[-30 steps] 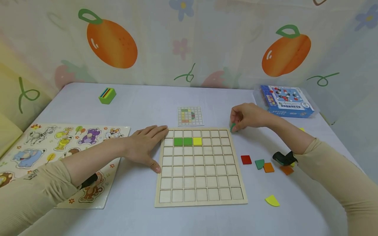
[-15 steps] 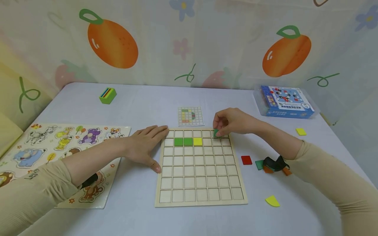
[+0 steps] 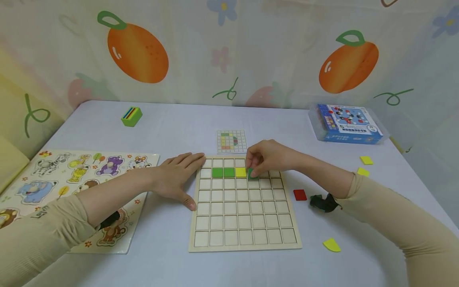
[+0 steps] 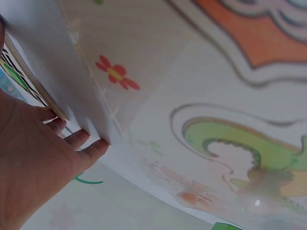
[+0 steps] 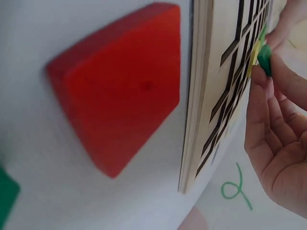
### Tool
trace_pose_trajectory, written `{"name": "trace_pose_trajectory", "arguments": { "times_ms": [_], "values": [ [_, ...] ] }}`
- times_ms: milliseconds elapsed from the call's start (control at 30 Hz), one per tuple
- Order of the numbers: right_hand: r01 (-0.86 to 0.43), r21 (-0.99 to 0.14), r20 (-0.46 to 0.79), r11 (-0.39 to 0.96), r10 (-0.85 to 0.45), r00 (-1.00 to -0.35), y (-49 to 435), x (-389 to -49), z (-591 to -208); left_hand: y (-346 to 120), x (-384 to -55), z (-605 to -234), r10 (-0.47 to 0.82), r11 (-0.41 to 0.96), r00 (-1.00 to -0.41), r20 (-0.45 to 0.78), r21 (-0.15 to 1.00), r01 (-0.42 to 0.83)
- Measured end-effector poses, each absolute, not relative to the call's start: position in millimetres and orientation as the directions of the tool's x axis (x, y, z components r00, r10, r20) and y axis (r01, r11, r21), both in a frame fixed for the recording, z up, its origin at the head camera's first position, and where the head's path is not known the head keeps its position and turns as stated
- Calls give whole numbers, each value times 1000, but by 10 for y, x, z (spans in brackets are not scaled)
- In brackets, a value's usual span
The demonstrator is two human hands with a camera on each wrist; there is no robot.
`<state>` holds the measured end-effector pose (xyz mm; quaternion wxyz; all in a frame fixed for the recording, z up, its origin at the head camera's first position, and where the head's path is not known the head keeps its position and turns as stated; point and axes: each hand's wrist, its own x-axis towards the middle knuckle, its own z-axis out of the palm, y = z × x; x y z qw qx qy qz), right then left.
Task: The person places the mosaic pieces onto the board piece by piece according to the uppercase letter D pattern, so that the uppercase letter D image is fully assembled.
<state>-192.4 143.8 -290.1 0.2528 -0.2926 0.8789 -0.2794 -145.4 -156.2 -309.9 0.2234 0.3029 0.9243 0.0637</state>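
Right grip pinches green piece above white table, fruit-print backdrop behind.

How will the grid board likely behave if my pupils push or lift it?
The grid board looks stiff, lying flat with straight edges. Its broad, flat shape suggests it would slide rather than roll when pushed. Lifted at a tilt, it might spill the yellow tile on its grid.
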Motion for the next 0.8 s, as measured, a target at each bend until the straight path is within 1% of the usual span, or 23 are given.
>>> {"name": "trace_pose_trajectory", "arguments": {
  "times_ms": [167, 433, 800],
  "values": [
    [-377, -617, -311, 691, -654, -689, 1408, -1880, -2912, -1555, -1450, -3096, 588, 809, -717, -374, 250, 532],
    [-398, -604, -312, 690, -664, -679, 1395, -1850, -2937, -1555, -1451, -3101, 586, 810, -719, -373, 245, 533],
    [-391, -613, -323, 687, -669, -669, 1384, -1823, -2955, -1559, -1458, -3109, 589, 808, -721, -365, 241, 538]
  ]
}}
